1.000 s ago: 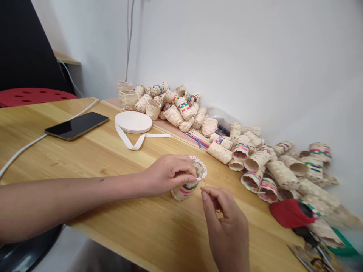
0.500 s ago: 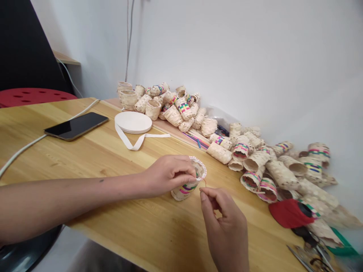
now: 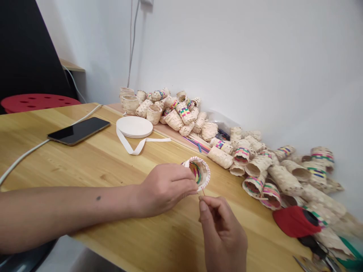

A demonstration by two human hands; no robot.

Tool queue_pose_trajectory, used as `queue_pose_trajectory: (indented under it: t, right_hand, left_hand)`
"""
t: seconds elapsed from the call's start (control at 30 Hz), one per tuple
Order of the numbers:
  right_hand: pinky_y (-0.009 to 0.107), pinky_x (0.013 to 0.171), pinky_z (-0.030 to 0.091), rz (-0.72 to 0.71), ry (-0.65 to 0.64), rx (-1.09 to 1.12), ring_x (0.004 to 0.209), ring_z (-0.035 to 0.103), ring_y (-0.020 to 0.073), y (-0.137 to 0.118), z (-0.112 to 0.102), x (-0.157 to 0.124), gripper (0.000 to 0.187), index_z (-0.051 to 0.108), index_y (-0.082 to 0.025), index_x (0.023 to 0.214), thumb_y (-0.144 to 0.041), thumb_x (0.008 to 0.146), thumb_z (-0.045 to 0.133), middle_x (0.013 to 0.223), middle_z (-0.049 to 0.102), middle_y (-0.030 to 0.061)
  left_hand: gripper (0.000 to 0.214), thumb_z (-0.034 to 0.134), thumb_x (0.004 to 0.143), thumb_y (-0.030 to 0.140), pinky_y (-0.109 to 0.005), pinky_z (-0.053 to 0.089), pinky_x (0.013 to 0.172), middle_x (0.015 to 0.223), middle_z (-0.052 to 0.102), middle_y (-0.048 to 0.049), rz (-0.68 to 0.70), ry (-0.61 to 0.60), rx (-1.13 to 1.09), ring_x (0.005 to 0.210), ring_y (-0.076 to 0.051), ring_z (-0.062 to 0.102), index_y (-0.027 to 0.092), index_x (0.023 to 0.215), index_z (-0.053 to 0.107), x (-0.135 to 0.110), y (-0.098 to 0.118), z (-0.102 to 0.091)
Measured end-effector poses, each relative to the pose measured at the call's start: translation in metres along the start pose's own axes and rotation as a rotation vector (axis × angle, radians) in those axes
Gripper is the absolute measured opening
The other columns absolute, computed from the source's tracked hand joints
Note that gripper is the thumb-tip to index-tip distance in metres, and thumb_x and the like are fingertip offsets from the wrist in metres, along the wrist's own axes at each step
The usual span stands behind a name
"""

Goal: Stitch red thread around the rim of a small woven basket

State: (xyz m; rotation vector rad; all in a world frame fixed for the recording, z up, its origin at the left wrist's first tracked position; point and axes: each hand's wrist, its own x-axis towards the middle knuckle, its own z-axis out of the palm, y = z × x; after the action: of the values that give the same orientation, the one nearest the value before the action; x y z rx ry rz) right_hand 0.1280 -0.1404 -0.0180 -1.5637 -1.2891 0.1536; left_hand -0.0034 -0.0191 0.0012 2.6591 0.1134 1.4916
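A small woven basket (image 3: 202, 172) with coloured strips inside is tipped so its mouth faces me. White binding with reddish stitches runs round its rim. My left hand (image 3: 167, 189) is closed on the basket's near-left side and hides much of its body. Just below the rim, my right hand (image 3: 222, 230) pinches a thin red thread (image 3: 203, 192) that runs up to the rim's lower edge. Whether a needle is between those fingertips is too small to tell.
A roll of white ribbon (image 3: 134, 127) lies behind the hands, its tail loose. Left of it is a phone (image 3: 78, 130) over a white cable (image 3: 25, 155). Many woven baskets (image 3: 221, 156) line the wall. A red cap-like item (image 3: 293, 221) and scissors (image 3: 326, 260) lie at right.
The basket has tilted, so its mouth now faces me more and its inside shows. My right hand has moved slightly down, still pinching the thread. The view has shifted a little.
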Motion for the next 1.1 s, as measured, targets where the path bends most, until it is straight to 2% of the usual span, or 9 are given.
queue_pose_trajectory:
  t: [0.2, 0.3, 0.4, 0.53, 0.67, 0.77, 0.87, 0.97, 1.1]
  right_hand:
    - [0.023, 0.055, 0.041, 0.103, 0.027, 0.084, 0.057, 0.052, 0.0129, -0.005, 0.004, 0.002, 0.023, 0.065, -0.021, 0.078, -0.041, 0.086, 0.057, 0.063, 0.055, -0.0023]
    - [0.023, 0.054, 0.043, 0.096, -0.028, 0.085, 0.055, 0.053, 0.0129, -0.002, 0.0, 0.006, 0.023, 0.066, -0.021, 0.078, -0.041, 0.085, 0.058, 0.063, 0.057, -0.0016]
    - [0.023, 0.058, 0.049, 0.152, -0.067, 0.166, 0.063, 0.059, 0.0141, 0.004, -0.002, 0.007, 0.022, 0.066, -0.02, 0.086, -0.041, 0.083, 0.061, 0.075, 0.064, 0.001]
    - [0.023, 0.063, 0.052, 0.224, 0.005, 0.265, 0.069, 0.061, 0.0138, 0.011, 0.002, 0.004, 0.021, 0.057, -0.02, 0.089, -0.038, 0.081, 0.065, 0.076, 0.062, -0.0003]
    - [0.025, 0.064, 0.053, 0.137, 0.044, 0.173, 0.072, 0.064, 0.0155, 0.013, 0.004, 0.004, 0.02, 0.057, -0.02, 0.09, -0.038, 0.083, 0.063, 0.079, 0.065, 0.0018]
    - [0.027, 0.068, 0.051, 0.026, 0.045, -0.03, 0.079, 0.065, 0.0172, 0.012, -0.004, 0.009, 0.022, 0.062, -0.021, 0.102, -0.037, 0.087, 0.057, 0.09, 0.068, 0.0044]
    - [0.027, 0.068, 0.047, -0.128, 0.051, -0.219, 0.077, 0.062, 0.0163, 0.008, -0.014, 0.016, 0.021, 0.066, -0.023, 0.101, -0.035, 0.09, 0.053, 0.086, 0.067, 0.0027]
    - [0.026, 0.063, 0.044, -0.215, -0.063, -0.259, 0.07, 0.058, 0.0154, 0.005, -0.019, 0.022, 0.018, 0.067, -0.024, 0.091, -0.033, 0.091, 0.052, 0.076, 0.064, 0.0001]
    - [0.026, 0.062, 0.041, -0.208, -0.164, -0.292, 0.068, 0.056, 0.0158, 0.008, -0.016, 0.022, 0.021, 0.065, -0.023, 0.082, -0.033, 0.093, 0.05, 0.073, 0.061, -0.0005]
  left_hand:
    - [0.018, 0.048, 0.093, 0.015, -0.023, 0.042, 0.063, 0.079, 0.066, -0.006, 0.048, 0.005, -0.066, 0.07, -0.013, 0.057, 0.013, 0.082, 0.062, -0.002, 0.001, 0.002]
    - [0.022, 0.044, 0.095, 0.017, -0.024, 0.04, 0.062, 0.079, 0.066, -0.0056, 0.101, -0.014, 0.001, 0.07, -0.013, 0.056, 0.013, 0.083, 0.062, -0.002, -0.001, 0.001]
    - [0.023, 0.042, 0.096, 0.017, -0.025, 0.04, 0.064, 0.079, 0.066, -0.005, 0.136, -0.07, 0.071, 0.072, -0.014, 0.057, 0.014, 0.086, 0.062, -0.003, -0.006, 0.0]
    - [0.026, 0.04, 0.097, 0.018, -0.025, 0.04, 0.065, 0.079, 0.065, -0.0046, 0.125, -0.087, 0.086, 0.074, -0.014, 0.057, 0.014, 0.085, 0.063, -0.006, -0.007, 0.005]
    - [0.028, 0.04, 0.098, 0.019, -0.025, 0.041, 0.065, 0.079, 0.065, -0.0052, 0.134, -0.113, 0.061, 0.074, -0.014, 0.057, 0.012, 0.084, 0.063, -0.007, -0.006, 0.01]
    - [0.027, 0.041, 0.098, 0.018, -0.026, 0.04, 0.065, 0.081, 0.065, -0.0048, 0.167, -0.146, 0.103, 0.074, -0.014, 0.055, 0.012, 0.086, 0.064, -0.007, -0.007, 0.01]
    - [0.026, 0.041, 0.098, 0.018, -0.026, 0.038, 0.064, 0.079, 0.064, -0.0036, 0.227, -0.182, 0.155, 0.071, -0.014, 0.052, 0.013, 0.088, 0.065, -0.007, -0.008, 0.009]
    - [0.029, 0.041, 0.097, 0.018, -0.027, 0.036, 0.061, 0.075, 0.061, -0.0025, 0.269, -0.203, 0.182, 0.067, -0.014, 0.049, 0.014, 0.081, 0.064, -0.007, -0.008, 0.009]
    - [0.027, 0.044, 0.096, 0.018, -0.028, 0.034, 0.059, 0.072, 0.06, -0.0021, 0.3, -0.189, 0.181, 0.065, -0.014, 0.047, 0.014, 0.076, 0.063, -0.009, -0.005, 0.011]
